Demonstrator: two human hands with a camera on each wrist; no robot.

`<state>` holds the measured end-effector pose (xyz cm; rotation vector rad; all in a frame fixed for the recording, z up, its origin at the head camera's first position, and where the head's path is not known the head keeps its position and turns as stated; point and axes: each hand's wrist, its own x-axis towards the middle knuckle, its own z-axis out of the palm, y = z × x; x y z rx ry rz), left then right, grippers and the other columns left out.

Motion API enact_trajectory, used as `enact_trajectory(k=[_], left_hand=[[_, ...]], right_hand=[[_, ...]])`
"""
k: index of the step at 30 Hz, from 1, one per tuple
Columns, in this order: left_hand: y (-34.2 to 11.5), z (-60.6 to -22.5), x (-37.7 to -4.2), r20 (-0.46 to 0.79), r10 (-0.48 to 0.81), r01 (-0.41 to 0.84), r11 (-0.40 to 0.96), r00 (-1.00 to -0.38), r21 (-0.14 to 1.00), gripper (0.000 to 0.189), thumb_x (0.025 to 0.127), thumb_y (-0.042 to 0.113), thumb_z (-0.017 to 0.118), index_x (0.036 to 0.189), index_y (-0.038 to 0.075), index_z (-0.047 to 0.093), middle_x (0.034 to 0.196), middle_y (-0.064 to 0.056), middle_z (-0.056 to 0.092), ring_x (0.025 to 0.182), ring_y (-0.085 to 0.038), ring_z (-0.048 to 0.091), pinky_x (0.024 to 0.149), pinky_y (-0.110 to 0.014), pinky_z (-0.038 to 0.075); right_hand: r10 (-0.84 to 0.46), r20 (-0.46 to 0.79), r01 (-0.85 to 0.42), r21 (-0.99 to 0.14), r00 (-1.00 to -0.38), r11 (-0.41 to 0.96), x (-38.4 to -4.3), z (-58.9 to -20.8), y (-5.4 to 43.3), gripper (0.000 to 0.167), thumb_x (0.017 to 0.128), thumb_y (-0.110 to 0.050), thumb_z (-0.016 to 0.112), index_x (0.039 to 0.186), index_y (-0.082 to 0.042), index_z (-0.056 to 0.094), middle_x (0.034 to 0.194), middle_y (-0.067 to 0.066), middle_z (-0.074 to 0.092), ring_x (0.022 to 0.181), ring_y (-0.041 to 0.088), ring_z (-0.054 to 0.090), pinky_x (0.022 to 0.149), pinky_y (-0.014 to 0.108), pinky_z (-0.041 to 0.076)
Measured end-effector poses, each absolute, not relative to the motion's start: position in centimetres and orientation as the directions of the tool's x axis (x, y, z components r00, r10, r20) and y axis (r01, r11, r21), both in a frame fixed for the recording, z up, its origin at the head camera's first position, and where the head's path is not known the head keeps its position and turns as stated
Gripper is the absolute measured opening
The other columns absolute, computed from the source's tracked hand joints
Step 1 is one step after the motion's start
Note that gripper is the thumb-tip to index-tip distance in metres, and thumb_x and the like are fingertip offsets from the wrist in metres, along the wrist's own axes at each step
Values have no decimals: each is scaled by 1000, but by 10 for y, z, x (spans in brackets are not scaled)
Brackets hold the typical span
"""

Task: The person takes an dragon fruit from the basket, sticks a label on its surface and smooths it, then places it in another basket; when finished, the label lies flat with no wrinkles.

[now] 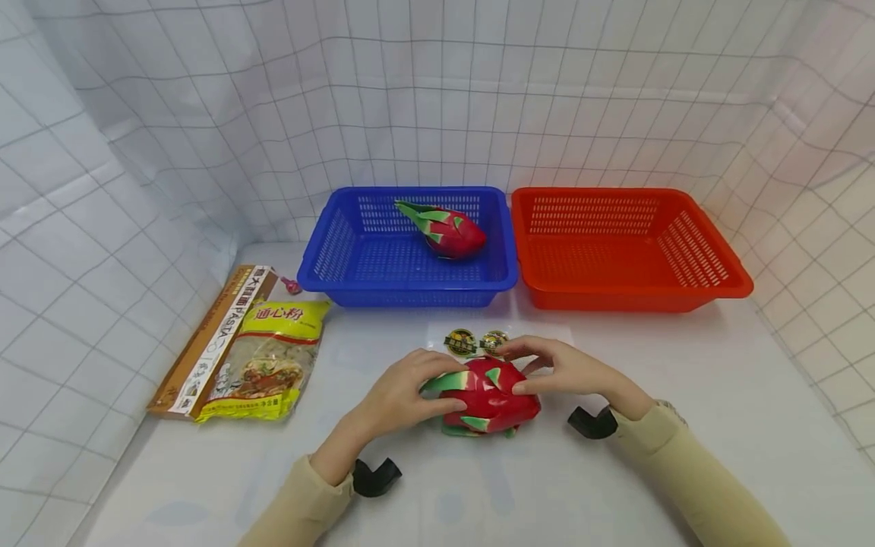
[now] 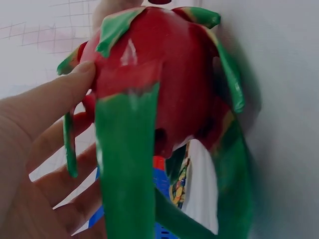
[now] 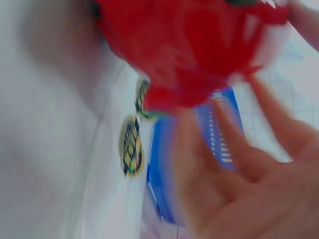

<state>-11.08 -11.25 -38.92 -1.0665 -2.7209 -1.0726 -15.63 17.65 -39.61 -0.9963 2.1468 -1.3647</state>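
Your left hand grips the leafy end of a red dragon fruit, thumb on the near side, fingers over the top and far side. Your right hand grasps the other end, thumb on the front, fingers arched to the far side; right wrist view is blurred there. So 2 hands on 1 fruit. It's at the middle of the white table, near side of the baskets, lying sideways, green leaves toward your left; can't tell if it bears on the surface or is slightly raised. Just behind it you've got 2 round stickers, dark and yellow. Farther back, blue basket with a 2nd dragon fruit inside, leaves pointing left; red basket just beside it on your right. Off to your left, a yellow-topped pasta bag partly overlaps a brown box, and a small pink item sits near the blue basket's corner, too small to identify. Beige sleeves, white gridded sheet around.
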Motion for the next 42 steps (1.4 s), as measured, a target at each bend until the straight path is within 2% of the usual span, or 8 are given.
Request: enact_trajectory(k=[3, 7, 14, 19, 24, 27, 33, 42], left_hand=[[-117, -386, -112, 243, 615, 613, 509, -750, 605, 42, 80, 41, 73, 115, 18, 66, 114, 9, 62, 108, -10, 53, 91, -34, 46], [-127, -381, -114, 186, 628, 577, 506, -756, 641, 43, 79, 43, 73, 115, 20, 66, 111, 12, 62, 104, -7, 55, 85, -32, 49], [-143, -371, -131, 88, 650, 453, 419, -755, 787, 39, 83, 33, 71, 117, 16, 64, 111, 2, 64, 100, -14, 58, 84, -39, 49], [-148, -380, -157, 164, 512, 348, 287, -843, 892, 26, 92, 14, 61, 115, 5, 64, 111, -10, 65, 99, -18, 60, 85, -38, 49], [-150, -404, -170, 78, 420, 205, 265, -904, 942, 27, 93, 10, 58, 116, -4, 61, 112, -16, 64, 100, -26, 60, 84, -41, 49], [-149, -416, -175, 39, 422, 166, 269, -906, 949, 29, 93, 12, 59, 117, -4, 60, 114, -19, 63, 101, -32, 59, 84, -44, 49], [-147, -425, -178, 19, 481, 189, 307, -877, 933, 29, 93, 17, 60, 117, 0, 62, 116, -15, 62, 106, -26, 58, 91, -41, 46], [-145, -430, -178, -14, 547, 195, 323, -837, 926, 34, 93, 16, 59, 119, -6, 58, 118, -18, 61, 112, -29, 55, 98, -44, 41]], right_hand=[[-735, -56, -253, -919, -676, 303, -152, -399, 179, 49, 84, -20, 70, 129, -6, 54, 128, 12, 53, 104, 22, 60, 84, 32, 51], [-729, -78, -190, -942, -680, 278, -146, -403, 171, 50, 86, -18, 69, 130, -5, 53, 130, 16, 52, 95, 24, 65, 83, 30, 52], [-716, -88, -288, -876, -693, 387, -157, -389, 172, 44, 91, -27, 62, 129, -6, 54, 127, 10, 56, 109, 25, 56, 87, 34, 49], [-620, -74, -277, -849, -781, 449, -178, -378, 182, 40, 95, -30, 55, 123, -2, 58, 114, 15, 63, 98, 35, 58, 82, 46, 50], [-534, 0, -302, -825, -845, 478, -195, -394, 181, 38, 91, -30, 61, 118, -3, 62, 109, 7, 66, 95, 23, 62, 81, 36, 51], [-502, 40, -302, -839, -864, 452, -203, -406, 180, 34, 90, -25, 64, 115, -3, 64, 108, 7, 66, 95, 20, 62, 81, 34, 50], [-493, 39, -277, -864, -869, 421, -209, -424, 178, 32, 88, -18, 66, 116, -1, 63, 110, 13, 65, 94, 24, 63, 78, 32, 51], [-515, 6, -286, -837, -857, 467, -206, -432, 176, 33, 87, -15, 67, 116, -1, 63, 108, 12, 66, 93, 22, 63, 75, 31, 51]])
